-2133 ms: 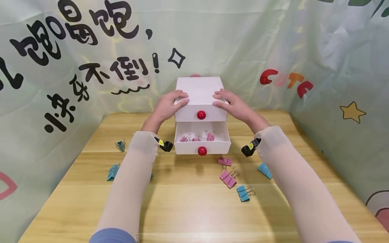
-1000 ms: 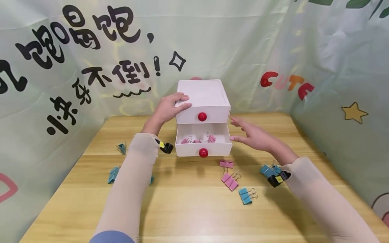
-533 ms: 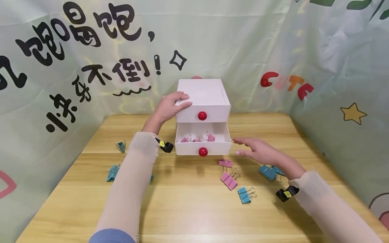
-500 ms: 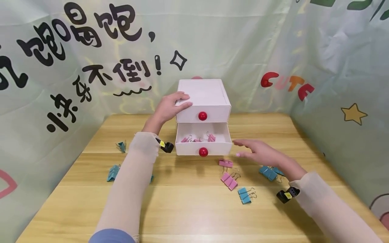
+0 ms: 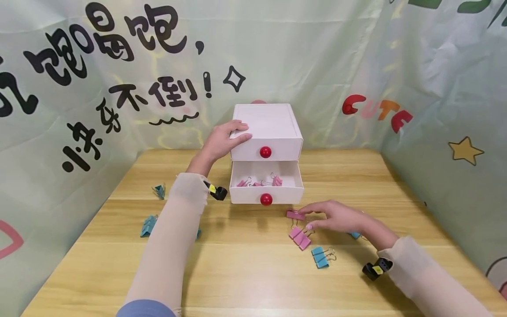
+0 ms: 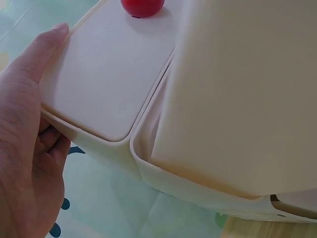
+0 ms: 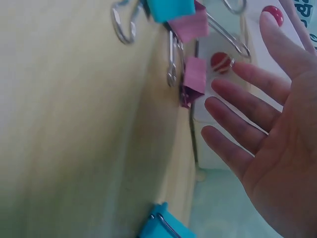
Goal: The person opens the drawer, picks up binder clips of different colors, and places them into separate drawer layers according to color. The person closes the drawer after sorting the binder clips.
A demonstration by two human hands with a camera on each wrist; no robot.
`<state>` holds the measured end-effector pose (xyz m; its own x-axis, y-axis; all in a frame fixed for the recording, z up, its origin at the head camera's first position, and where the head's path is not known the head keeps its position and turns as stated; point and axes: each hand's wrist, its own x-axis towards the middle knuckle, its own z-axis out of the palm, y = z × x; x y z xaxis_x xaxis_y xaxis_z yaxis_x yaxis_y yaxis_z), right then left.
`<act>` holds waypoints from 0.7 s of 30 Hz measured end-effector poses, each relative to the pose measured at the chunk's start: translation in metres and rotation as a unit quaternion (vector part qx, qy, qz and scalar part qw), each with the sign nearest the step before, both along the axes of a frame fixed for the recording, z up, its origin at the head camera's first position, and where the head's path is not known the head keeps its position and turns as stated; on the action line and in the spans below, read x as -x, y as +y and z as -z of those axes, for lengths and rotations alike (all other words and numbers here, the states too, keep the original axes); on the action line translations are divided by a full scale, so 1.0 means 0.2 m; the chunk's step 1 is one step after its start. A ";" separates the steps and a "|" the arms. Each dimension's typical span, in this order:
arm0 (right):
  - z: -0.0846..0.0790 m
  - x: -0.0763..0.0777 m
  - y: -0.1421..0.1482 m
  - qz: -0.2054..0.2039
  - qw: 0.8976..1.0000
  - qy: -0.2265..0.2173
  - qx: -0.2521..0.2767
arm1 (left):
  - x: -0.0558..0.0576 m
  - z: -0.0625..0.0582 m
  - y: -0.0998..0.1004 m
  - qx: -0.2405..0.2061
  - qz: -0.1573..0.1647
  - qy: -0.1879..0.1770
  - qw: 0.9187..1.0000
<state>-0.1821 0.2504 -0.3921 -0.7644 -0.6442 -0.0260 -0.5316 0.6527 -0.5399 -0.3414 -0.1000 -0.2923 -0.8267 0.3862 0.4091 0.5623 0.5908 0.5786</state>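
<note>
A white two-drawer box [image 5: 273, 119] stands at the back of the table. My left hand [image 5: 215, 143] holds its top left edge, and the left wrist view shows the thumb along that edge with fingers bent behind it. Pink binder clips [image 5: 277, 181] lie inside the pulled-out lower drawer [image 5: 249, 195]. In front of it, my right hand [image 5: 342, 216] reaches low over the table, fingers spread and holding nothing. Its index fingertip is right at a pink binder clip [image 5: 294, 214]; the thumb tip is near a second pink clip [image 5: 299, 238].
A blue binder clip [image 5: 320, 257] lies nearer me, and another blue clip [image 5: 354, 235] is partly covered by the right hand. Teal clips lie at the left, one farther back [image 5: 159, 191] and one nearer [image 5: 148, 226]. A printed cloth [image 5: 301, 53] hangs around the table.
My right hand has left the box top, swung down to the right and come in over the pink clips in front of the drawer. The left hand has stayed on the box.
</note>
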 end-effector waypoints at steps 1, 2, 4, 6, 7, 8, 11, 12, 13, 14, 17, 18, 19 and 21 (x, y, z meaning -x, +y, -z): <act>0.01 0.00 0.00 -0.006 1.000 -0.004 0.004 | 0.00 0.00 0.00 0.000 0.001 0.002 1.000; 0.02 0.00 -0.01 -0.012 1.000 -0.006 0.009 | 0.00 0.00 0.00 0.000 0.001 0.002 1.000; 0.03 -0.01 -0.02 -0.023 0.999 -0.006 0.021 | 0.00 -0.01 0.00 0.001 0.002 0.001 1.000; 0.04 -0.01 -0.03 -0.031 0.999 -0.007 0.029 | 0.00 -0.01 0.00 0.003 0.001 -0.002 1.000; 0.04 -0.02 -0.04 -0.034 0.999 -0.007 0.029 | -0.01 -0.01 0.00 0.003 0.000 -0.003 1.000; 0.05 -0.02 -0.04 -0.037 0.999 -0.004 0.029 | -0.01 -0.01 0.00 0.004 -0.001 -0.005 1.000; 0.05 -0.02 -0.06 -0.033 0.999 0.004 0.020 | -0.02 -0.01 0.00 0.001 -0.003 -0.010 1.000; 0.05 -0.02 -0.07 -0.030 0.999 0.009 0.015 | -0.02 -0.01 0.00 -0.001 -0.003 -0.009 1.000; 0.05 -0.02 -0.08 -0.027 0.999 0.016 0.012 | -0.02 -0.01 0.00 -0.004 -0.003 -0.009 1.000; 0.05 -0.02 -0.08 -0.025 0.999 0.022 0.008 | -0.02 -0.01 0.00 -0.006 -0.003 -0.009 1.000; 0.05 -0.01 -0.10 -0.020 0.999 0.040 0.001 | -0.02 -0.01 0.00 -0.013 -0.001 -0.005 1.000; 0.05 0.00 -0.11 -0.019 0.999 0.047 0.000 | -0.02 -0.01 0.01 -0.015 -0.001 -0.004 1.000; 0.05 0.00 -0.11 -0.019 0.998 0.054 0.000 | -0.02 -0.01 0.01 -0.015 -0.001 -0.003 1.000; 0.05 0.00 -0.12 -0.020 0.997 0.071 -0.001 | -0.01 -0.01 0.01 -0.016 0.000 -0.004 1.000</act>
<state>-0.1830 0.2264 -0.4025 -0.7343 -0.6742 0.0791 -0.6278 0.6302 -0.4569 -0.3386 -0.0984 -0.2911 -0.8297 0.3730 0.4153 0.5581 0.5711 0.6020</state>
